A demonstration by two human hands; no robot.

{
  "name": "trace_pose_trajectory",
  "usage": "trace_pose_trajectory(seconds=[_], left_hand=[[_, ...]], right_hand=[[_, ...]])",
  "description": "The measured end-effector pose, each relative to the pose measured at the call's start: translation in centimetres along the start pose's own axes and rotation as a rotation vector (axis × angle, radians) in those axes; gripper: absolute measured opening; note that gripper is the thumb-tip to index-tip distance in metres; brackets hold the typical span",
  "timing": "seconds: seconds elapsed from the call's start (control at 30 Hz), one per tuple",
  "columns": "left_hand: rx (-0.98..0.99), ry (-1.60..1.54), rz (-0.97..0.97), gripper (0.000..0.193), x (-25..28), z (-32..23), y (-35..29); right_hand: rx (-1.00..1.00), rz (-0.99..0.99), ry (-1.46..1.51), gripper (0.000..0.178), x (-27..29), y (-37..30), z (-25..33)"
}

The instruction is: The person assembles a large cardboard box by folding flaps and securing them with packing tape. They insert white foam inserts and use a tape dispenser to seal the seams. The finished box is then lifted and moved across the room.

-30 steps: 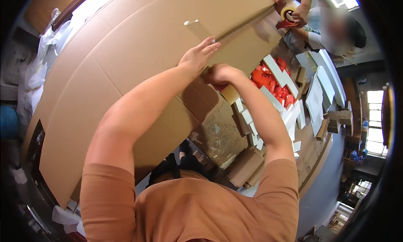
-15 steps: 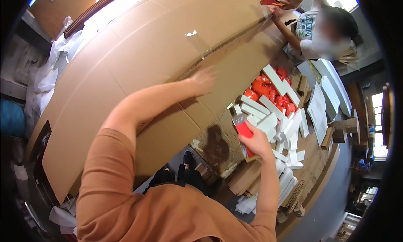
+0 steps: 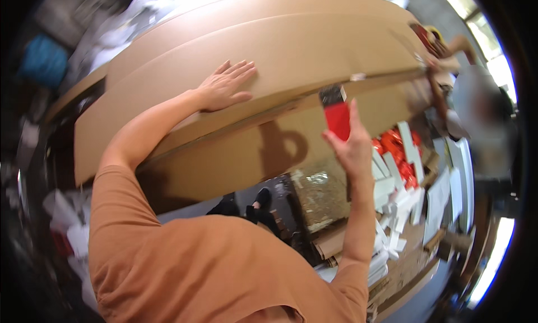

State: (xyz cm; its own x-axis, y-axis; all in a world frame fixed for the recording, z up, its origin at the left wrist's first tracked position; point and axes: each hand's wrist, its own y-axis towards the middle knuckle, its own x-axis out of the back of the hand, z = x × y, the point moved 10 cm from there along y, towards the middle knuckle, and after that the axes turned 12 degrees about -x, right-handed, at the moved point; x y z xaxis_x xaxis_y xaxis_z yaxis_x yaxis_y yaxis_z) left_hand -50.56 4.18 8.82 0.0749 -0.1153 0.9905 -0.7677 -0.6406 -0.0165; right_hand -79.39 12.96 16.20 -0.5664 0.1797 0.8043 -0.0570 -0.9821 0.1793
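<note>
A long brown cardboard box stretches across the view, its seam running along the near edge of the top. Flat on that top, fingers spread, lies my left hand. My right hand grips a red tape dispenser with a dark end, held up in front of the box's near side. The dispenser's shadow falls on the cardboard below the seam. At the far right end of the box, a co-worker's hand holds another red tape dispenser; this area is blurred.
White foam pieces and red plastic-wrapped bundles lie heaped to the right. A worn board sits below the box. Pale flat panels lean farther right. White wrapping is bunched at the far left.
My left hand has come down flat on the box top, farther left. My right hand has raised the tape dispenser toward the seam. The whole view has turned.
</note>
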Motion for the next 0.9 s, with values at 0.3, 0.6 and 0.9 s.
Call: trace_pose_trajectory(seconds=[0.3, 0.6, 0.9], left_hand=[[0.139, -0.059, 0.002, 0.083, 0.9, -1.1, -21.4], [0.126, 0.026, -0.17, 0.072, -0.1, -1.9, -21.3], [0.078, -0.177, -0.236, 0.068, 0.7, -1.0, -21.3]], right_hand=[[0.514, -0.118, -0.514, 0.073, -13.2, 8.8, 16.0], [0.72, -0.075, -0.276, 0.06, -17.0, -1.7, 26.9], [0.674, -0.139, 0.02, 0.02, -21.6, -3.9, 26.2]])
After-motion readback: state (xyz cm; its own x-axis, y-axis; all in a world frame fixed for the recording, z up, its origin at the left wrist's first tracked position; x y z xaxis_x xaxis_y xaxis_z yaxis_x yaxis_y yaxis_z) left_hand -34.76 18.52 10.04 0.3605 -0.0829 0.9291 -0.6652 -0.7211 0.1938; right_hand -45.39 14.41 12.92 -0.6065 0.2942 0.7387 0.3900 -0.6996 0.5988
